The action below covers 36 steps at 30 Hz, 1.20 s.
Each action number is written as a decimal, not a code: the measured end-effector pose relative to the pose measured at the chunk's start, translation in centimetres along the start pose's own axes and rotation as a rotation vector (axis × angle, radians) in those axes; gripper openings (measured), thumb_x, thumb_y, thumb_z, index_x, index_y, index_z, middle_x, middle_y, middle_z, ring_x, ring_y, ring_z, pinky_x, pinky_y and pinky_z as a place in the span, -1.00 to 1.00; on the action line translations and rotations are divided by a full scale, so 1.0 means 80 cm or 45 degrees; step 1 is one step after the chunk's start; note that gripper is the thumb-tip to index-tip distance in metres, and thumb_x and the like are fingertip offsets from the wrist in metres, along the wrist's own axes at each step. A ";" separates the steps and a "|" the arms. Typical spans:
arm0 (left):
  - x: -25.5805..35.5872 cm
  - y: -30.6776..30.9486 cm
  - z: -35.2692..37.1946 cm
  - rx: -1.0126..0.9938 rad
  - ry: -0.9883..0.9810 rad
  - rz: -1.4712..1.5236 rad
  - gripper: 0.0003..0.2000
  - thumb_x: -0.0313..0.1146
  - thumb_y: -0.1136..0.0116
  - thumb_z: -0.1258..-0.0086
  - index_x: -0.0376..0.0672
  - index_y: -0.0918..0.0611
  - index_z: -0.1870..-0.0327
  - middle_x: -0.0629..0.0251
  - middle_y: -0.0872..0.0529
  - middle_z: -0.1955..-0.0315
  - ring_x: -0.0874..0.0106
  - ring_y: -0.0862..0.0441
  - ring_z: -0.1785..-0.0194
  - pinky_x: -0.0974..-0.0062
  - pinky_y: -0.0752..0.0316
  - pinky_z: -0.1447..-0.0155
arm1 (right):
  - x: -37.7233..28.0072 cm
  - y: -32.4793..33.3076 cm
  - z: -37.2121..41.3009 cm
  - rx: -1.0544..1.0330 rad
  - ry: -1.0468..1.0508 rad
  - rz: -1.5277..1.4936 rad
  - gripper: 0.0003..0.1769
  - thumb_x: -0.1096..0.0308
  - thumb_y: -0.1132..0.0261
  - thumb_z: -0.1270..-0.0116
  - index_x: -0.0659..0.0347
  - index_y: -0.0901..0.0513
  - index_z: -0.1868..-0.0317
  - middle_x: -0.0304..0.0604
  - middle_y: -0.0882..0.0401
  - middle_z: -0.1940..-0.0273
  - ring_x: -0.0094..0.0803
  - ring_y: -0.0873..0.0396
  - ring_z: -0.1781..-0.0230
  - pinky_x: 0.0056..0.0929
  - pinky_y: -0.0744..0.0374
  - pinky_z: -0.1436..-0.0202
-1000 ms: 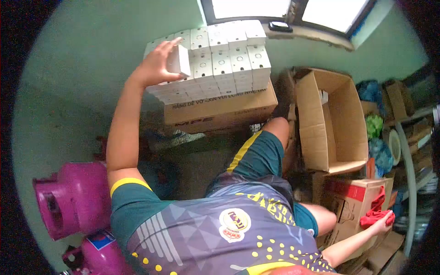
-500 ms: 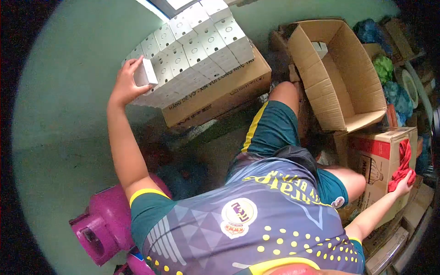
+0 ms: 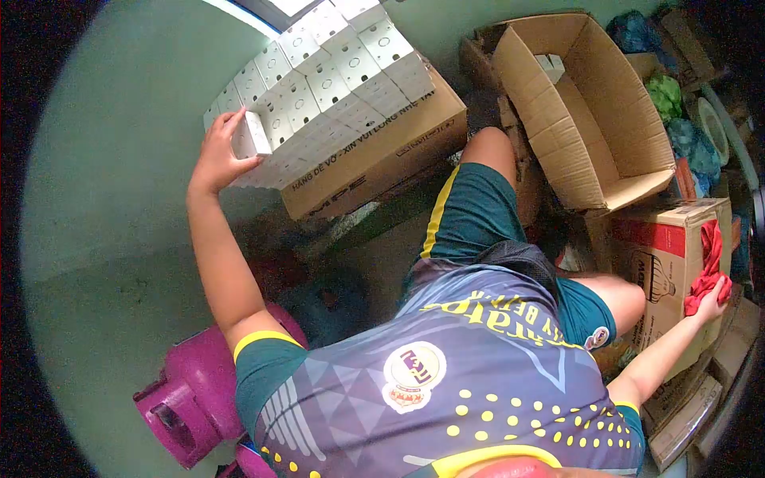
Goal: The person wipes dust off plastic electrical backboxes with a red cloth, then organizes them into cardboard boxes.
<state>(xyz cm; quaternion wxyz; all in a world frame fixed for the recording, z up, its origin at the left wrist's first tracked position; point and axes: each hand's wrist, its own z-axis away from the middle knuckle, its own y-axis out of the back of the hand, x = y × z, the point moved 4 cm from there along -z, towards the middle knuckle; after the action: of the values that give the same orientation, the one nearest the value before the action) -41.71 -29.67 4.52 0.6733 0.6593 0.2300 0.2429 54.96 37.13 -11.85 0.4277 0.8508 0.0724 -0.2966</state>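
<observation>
At the near left end of a stack of white electrical boxes (image 3: 327,84) with round knockouts, my left hand (image 3: 217,155) grips one white electrical box (image 3: 253,135) between thumb and fingers. That box sits against its neighbours in the upper row. The stack stands in tight rows on a printed brown carton (image 3: 382,147). Far to the right, my right hand (image 3: 712,300) is closed on a crumpled red cloth (image 3: 709,267). The cloth lies against the side of another carton with a red band (image 3: 649,233).
A tall open carton (image 3: 558,131) stands beyond my knee, with a small white box (image 3: 550,68) inside. A magenta gas cylinder (image 3: 199,374) is by my left elbow. Plastic bags (image 3: 665,97) and flattened cardboard (image 3: 685,418) crowd the right side. A green wall (image 3: 119,159) borders the left.
The view has shifted slightly. The box in my left hand has turned a little and sits closer in line with the row. My right hand still holds the red cloth.
</observation>
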 end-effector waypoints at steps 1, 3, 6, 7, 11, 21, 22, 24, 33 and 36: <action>-0.003 -0.002 0.000 -0.013 0.008 0.003 -0.01 -0.22 -0.58 0.08 -0.12 -0.39 -0.53 0.10 -0.46 -0.36 0.09 -0.39 -0.44 0.16 -0.30 -0.55 | 0.006 -0.001 -0.004 0.004 -0.003 0.015 0.01 -0.42 -0.49 -0.05 0.35 -0.67 -0.21 0.13 -0.62 -0.28 -0.01 -0.56 -0.31 -0.16 -0.43 -0.43; -0.007 -0.005 -0.002 -0.032 0.020 0.004 -0.01 -0.22 -0.58 0.08 -0.13 -0.39 -0.52 0.10 -0.45 -0.37 0.09 -0.38 -0.44 0.16 -0.29 -0.56 | 0.016 -0.005 -0.012 0.011 -0.008 0.043 0.01 -0.40 -0.50 -0.06 0.37 -0.66 -0.22 0.11 -0.62 -0.28 -0.02 -0.55 -0.31 -0.16 -0.43 -0.44; -0.013 -0.006 -0.004 -0.048 0.030 -0.008 -0.03 -0.22 -0.59 0.08 -0.14 -0.41 -0.51 0.10 -0.44 -0.39 0.09 -0.37 -0.46 0.16 -0.29 -0.56 | -0.002 0.002 0.002 -0.038 0.012 -0.018 0.00 -0.38 -0.51 -0.07 0.37 -0.66 -0.22 0.10 -0.62 -0.28 -0.04 -0.56 -0.31 -0.17 -0.43 -0.43; -0.016 -0.007 -0.005 -0.053 0.036 -0.014 -0.03 -0.21 -0.59 0.08 -0.13 -0.41 -0.50 0.10 -0.43 -0.39 0.09 -0.37 -0.46 0.16 -0.29 -0.56 | -0.002 0.002 0.002 -0.037 0.012 -0.022 0.00 -0.39 -0.50 -0.07 0.37 -0.66 -0.22 0.11 -0.62 -0.28 -0.04 -0.56 -0.31 -0.17 -0.43 -0.43; -0.020 -0.009 -0.007 -0.074 0.073 -0.052 -0.02 -0.18 -0.59 0.09 -0.10 -0.41 -0.51 0.10 -0.42 -0.41 0.09 -0.36 -0.47 0.15 -0.29 -0.56 | 0.002 0.001 0.000 -0.038 0.017 -0.033 0.00 -0.39 -0.50 -0.07 0.37 -0.65 -0.23 0.11 -0.62 -0.28 -0.04 -0.56 -0.31 -0.17 -0.43 -0.43; -0.027 -0.013 -0.007 -0.059 0.067 0.025 0.00 -0.10 -0.59 0.10 -0.06 -0.41 -0.52 0.14 -0.40 -0.42 0.10 -0.37 -0.47 0.16 -0.30 -0.56 | -0.005 0.009 0.007 -0.029 -0.057 0.100 0.13 -0.54 -0.45 0.01 0.36 -0.64 -0.25 0.12 -0.61 -0.30 -0.03 -0.55 -0.32 -0.16 -0.44 -0.42; -0.027 -0.013 -0.008 -0.058 0.060 0.023 0.00 -0.10 -0.60 0.11 -0.06 -0.43 -0.51 0.16 -0.40 -0.42 0.10 -0.37 -0.47 0.16 -0.30 -0.56 | -0.006 0.009 0.006 -0.056 -0.037 0.088 0.11 -0.53 -0.44 0.00 0.35 -0.65 -0.24 0.12 -0.62 -0.29 -0.03 -0.56 -0.31 -0.16 -0.45 -0.42; -0.028 -0.011 -0.011 -0.056 0.054 0.015 -0.02 -0.10 -0.61 0.11 -0.07 -0.45 -0.50 0.18 -0.40 -0.42 0.11 -0.38 -0.46 0.16 -0.32 -0.55 | -0.007 0.008 0.003 -0.109 0.001 0.067 0.07 -0.52 -0.43 -0.02 0.32 -0.67 -0.23 0.10 -0.64 -0.26 -0.04 -0.57 -0.29 -0.16 -0.46 -0.40; -0.023 -0.007 -0.012 -0.061 0.029 0.000 -0.06 -0.12 -0.63 0.12 -0.08 -0.50 -0.45 0.22 -0.47 -0.36 0.18 -0.42 -0.44 0.20 -0.36 -0.53 | 0.001 0.004 0.000 -0.048 0.058 0.022 0.00 -0.44 -0.43 -0.12 0.31 -0.65 -0.26 0.10 -0.61 -0.29 -0.06 -0.55 -0.33 -0.18 -0.44 -0.43; -0.021 -0.005 -0.012 -0.055 0.030 0.033 -0.07 -0.13 -0.63 0.12 -0.09 -0.52 -0.44 0.21 -0.48 -0.36 0.18 -0.43 -0.44 0.21 -0.36 -0.53 | 0.013 -0.001 -0.006 -0.020 0.030 0.021 0.06 -0.45 -0.45 -0.08 0.34 -0.61 -0.29 0.12 -0.58 -0.32 -0.05 -0.52 -0.36 -0.19 -0.40 -0.47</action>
<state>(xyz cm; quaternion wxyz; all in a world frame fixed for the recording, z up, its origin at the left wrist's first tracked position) -43.62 -30.02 4.06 0.6815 0.6446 0.2239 0.2644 55.96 37.45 -12.27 0.4359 0.8514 0.0726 -0.2825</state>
